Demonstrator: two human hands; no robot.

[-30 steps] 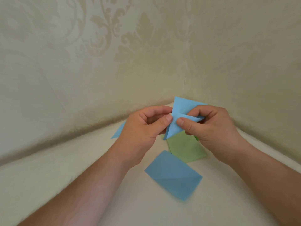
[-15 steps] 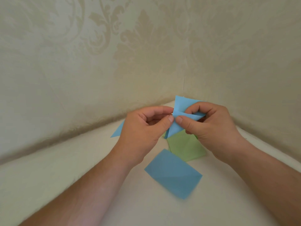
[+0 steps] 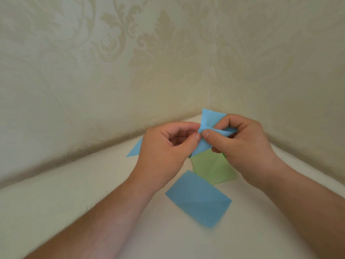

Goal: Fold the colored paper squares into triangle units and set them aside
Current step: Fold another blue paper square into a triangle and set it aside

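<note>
While both hands (image 3: pixel 164 146) (image 3: pixel 242 143) pinch it, blue paper (image 3: pixel 209 120) points up.

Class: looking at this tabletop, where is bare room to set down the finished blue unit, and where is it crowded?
Free: the table left of the left forearm, and the strip right of the right forearm. Crowded: the corner, where both hands pinch the blue paper above the green sheet and blue sheet.

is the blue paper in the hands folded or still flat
Folded: the blue paper shows overlapping flaps and creases, pinched between the left hand and right hand.
</note>
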